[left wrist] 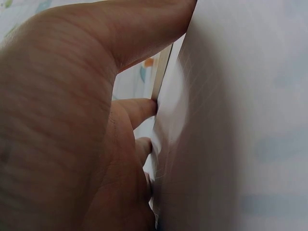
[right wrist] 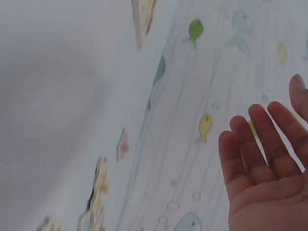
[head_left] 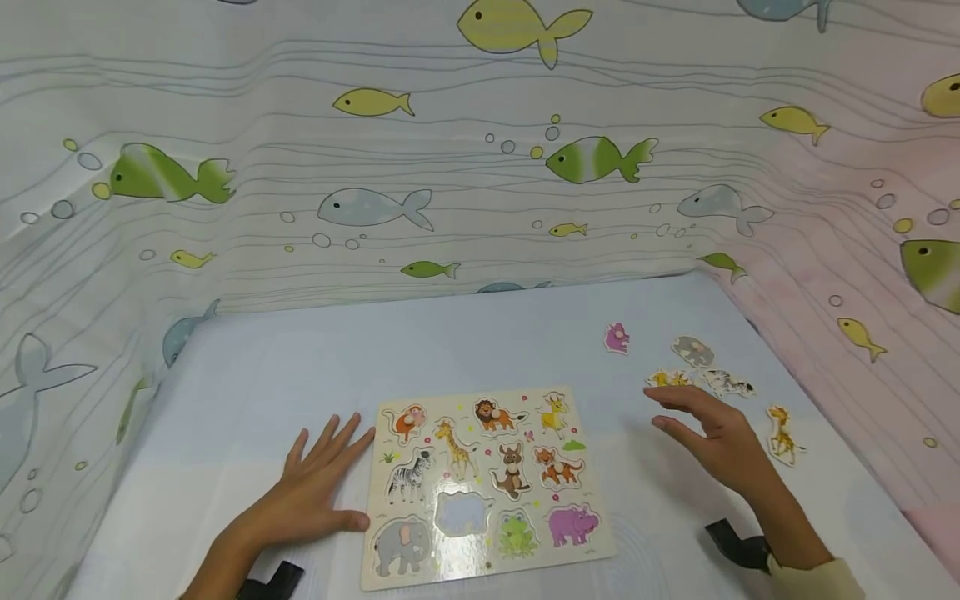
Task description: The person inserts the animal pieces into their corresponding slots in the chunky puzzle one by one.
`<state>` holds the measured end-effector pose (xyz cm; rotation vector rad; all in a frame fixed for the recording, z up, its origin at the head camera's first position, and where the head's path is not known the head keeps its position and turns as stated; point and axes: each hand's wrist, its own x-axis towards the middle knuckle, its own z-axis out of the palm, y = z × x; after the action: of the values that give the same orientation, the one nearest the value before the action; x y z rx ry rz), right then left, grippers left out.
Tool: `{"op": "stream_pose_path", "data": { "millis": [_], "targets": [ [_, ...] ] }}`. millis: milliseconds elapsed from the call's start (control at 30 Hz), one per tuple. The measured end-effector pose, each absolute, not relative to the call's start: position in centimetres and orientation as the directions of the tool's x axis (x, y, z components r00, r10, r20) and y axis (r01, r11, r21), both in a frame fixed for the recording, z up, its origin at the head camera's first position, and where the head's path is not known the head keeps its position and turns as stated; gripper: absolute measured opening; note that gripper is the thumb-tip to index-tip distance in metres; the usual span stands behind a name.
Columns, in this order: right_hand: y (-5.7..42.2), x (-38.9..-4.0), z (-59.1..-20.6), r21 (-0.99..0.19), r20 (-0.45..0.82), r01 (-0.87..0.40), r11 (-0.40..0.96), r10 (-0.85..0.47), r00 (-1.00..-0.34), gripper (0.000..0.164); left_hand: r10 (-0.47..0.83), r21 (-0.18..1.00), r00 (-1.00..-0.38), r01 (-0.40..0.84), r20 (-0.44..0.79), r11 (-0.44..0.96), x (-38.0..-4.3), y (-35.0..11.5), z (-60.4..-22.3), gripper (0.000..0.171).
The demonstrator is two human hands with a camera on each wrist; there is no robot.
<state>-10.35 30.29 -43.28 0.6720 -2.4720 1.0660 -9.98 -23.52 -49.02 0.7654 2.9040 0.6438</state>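
Note:
An animal puzzle board (head_left: 487, 442) lies on the table in the head view, with a pale blue-grey shape (head_left: 462, 513) in its lower middle. My left hand (head_left: 311, 492) rests spread on the table, its thumb and forefinger at the board's left edge; the left wrist view shows fingertips beside that edge. My right hand (head_left: 712, 442) hovers right of the board, holding nothing; its fingers (right wrist: 262, 144) extend loosely in the right wrist view. Close to it are a giraffe piece (head_left: 782, 435), a zebra piece (head_left: 727, 383) and a yellow piece (head_left: 667, 379), partly covered by the fingers.
Farther back on the right lie a grey elephant-like piece (head_left: 693, 351) and a small purple piece (head_left: 617, 338). A white cloth (head_left: 337, 350) covers the table. Behind and beside it hangs a fish-patterned curtain (head_left: 480, 175).

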Motion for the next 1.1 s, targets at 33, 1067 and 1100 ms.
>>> {"op": "stream_pose_path", "data": {
  "millis": [33, 1067, 1100],
  "targets": [
    [30.9, -10.1, -43.2, -0.591, 0.486, -0.522, 0.615, -0.245, -0.839, 0.055, 0.486, 0.411, -0.873, 0.457, 0.038, 0.789, -10.0, -23.5, -49.0, 0.115],
    [46.4, -7.6, -49.1, -1.0, -0.002, 0.014, 0.015, 0.611, -0.792, 0.052, 0.483, 0.418, -0.875, 0.451, 0.032, 0.789, -10.0, -23.4, -49.0, 0.114],
    [46.6, -7.5, -49.3, -0.999, -0.016, 0.031, 0.015, 0.609, -0.793, 0.053, 0.486, 0.413, -0.874, 0.455, 0.034, 0.789, -10.0, -23.4, -49.1, 0.114]
  ]
}}
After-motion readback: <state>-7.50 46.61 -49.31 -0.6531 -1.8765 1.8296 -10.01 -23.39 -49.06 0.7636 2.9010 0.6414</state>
